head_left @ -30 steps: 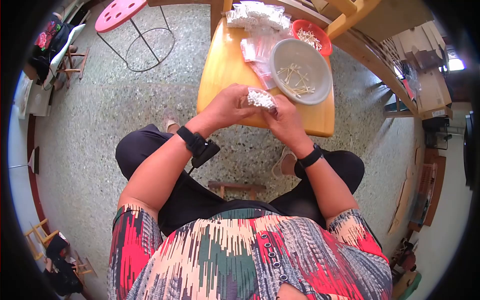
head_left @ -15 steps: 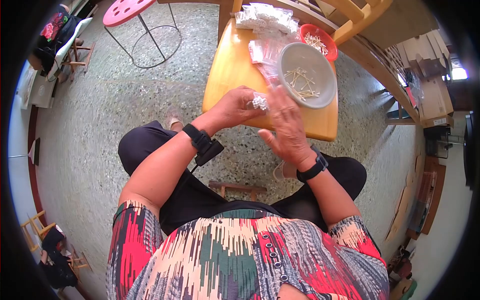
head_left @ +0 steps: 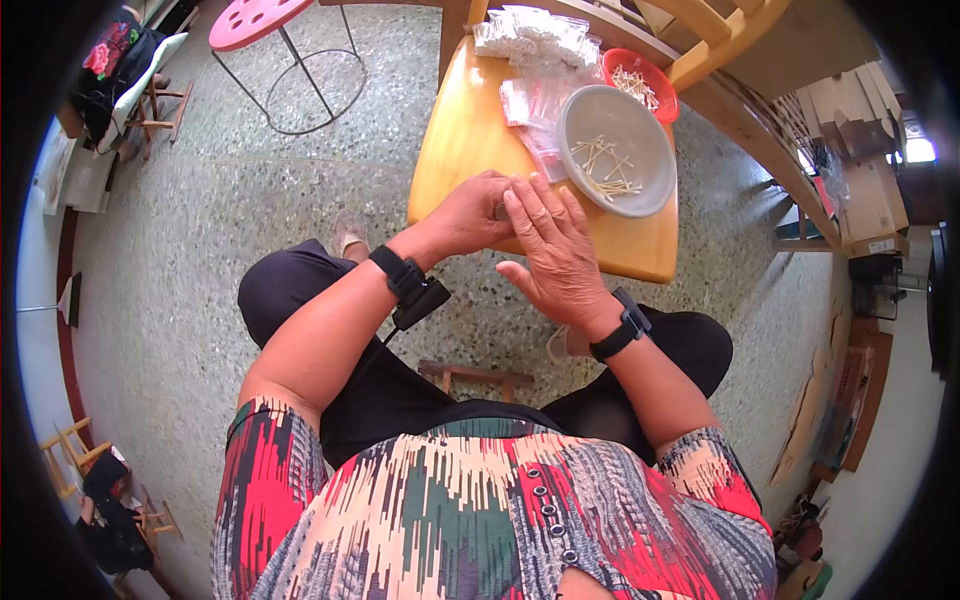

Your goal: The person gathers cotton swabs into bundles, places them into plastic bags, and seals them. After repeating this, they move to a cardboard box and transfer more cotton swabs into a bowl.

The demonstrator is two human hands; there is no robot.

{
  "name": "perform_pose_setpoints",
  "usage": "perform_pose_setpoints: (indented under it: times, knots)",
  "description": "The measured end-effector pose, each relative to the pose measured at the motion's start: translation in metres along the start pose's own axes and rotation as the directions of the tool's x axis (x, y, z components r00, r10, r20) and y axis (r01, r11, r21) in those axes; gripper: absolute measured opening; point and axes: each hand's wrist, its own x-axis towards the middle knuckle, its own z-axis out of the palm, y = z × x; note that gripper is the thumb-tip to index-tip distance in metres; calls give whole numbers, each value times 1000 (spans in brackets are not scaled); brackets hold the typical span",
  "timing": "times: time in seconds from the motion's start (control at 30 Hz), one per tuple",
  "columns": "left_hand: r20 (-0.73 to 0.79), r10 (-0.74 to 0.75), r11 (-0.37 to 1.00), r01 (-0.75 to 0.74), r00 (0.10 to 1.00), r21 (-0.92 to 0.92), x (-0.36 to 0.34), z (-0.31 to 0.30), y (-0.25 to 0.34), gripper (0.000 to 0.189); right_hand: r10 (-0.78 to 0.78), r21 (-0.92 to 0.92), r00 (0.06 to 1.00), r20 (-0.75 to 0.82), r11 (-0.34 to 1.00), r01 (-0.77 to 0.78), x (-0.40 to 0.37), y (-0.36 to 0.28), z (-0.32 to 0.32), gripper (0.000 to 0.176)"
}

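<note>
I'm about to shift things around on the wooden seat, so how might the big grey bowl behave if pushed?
The grey bowl looks thin-walled and sparsely filled, so it's probably light. It would likely slide readily over the smooth wooden seat. The loose swabs inside may shift or roll.

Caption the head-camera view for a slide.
Left hand and right hand close together by a chair, near cotton swabs in a grey bowl and a red bowl.

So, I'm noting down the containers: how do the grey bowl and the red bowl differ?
The grey bowl looks wider than the red bowl. The grey bowl is nearer the person; the red bowl is farther off. Both hold loose cotton swabs.
</note>
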Motion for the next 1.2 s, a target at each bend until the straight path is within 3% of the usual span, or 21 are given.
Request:
perform_pose_setpoints:
  times: [0.1,0.13,0.17,0.2,0.23,0.3,0.33,0.4,0.47,0.53,0.6,0.67,0.73,0.9,1.03,1.2]
  knots:
    - [26,46,990,-49,999,134,0,-1,-4,18,18,158,995,-95,987,-3,2,6,-7,64]
    - [22,45,990,-48,999,134,-1,-1,-2,18,100,270,973,-206,962,-41,1,9,-14,59]
    - [49,-93,985,99,994,-142,-2,2,-1,22,194,383,933,-304,921,-67,0,12,-18,54]
    - [115,-215,884,244,970,-399,-2,3,6,26,257,391,898,-356,914,-106,0,14,-17,48]
    - [122,-213,883,244,969,-400,-2,1,12,26,263,389,896,-357,914,-113,1,14,-16,48]
    - [335,-358,688,489,871,-536,-2,-6,23,28,616,824,780,-109,495,-275,4,11,-16,40]
    - [375,-349,640,511,859,-575,-4,-5,26,31,626,822,772,-110,494,-283,2,16,-14,40]
    - [383,-333,635,505,862,-585,-4,-3,30,35,566,914,776,278,93,-395,0,23,-12,33]
    - [384,-320,632,497,866,-594,-4,-2,35,39,602,926,744,289,21,-377,2,19,-17,30]
    - [496,-298,-9,517,816,-856,-2,-3,40,45,632,937,716,296,-46,-347,3,22,-17,28]
    - [512,-243,-3,527,824,-850,-5,-6,36,45,606,927,705,370,-192,-321,-1,30,-8,27]
    - [525,-193,3,536,829,-844,-7,-7,32,46,608,930,705,364,-199,-309,-2,31,-5,26]
    - [478,-220,194,518,851,-833,-9,-7,31,45,609,933,708,358,-205,-296,-1,29,-5,26]
    - [436,-359,328,548,826,-769,-5,-3,32,45,582,951,764,279,-58,-303,-2,25,-9,29]
    - [356,-460,418,552,813,-721,-7,-1,32,35,576,961,780,246,-39,-274,1,20,-12,31]
    - [272,-474,518,515,837,-683,-8,2,29,33,564,974,803,192,-7,-227,3,14,-9,33]
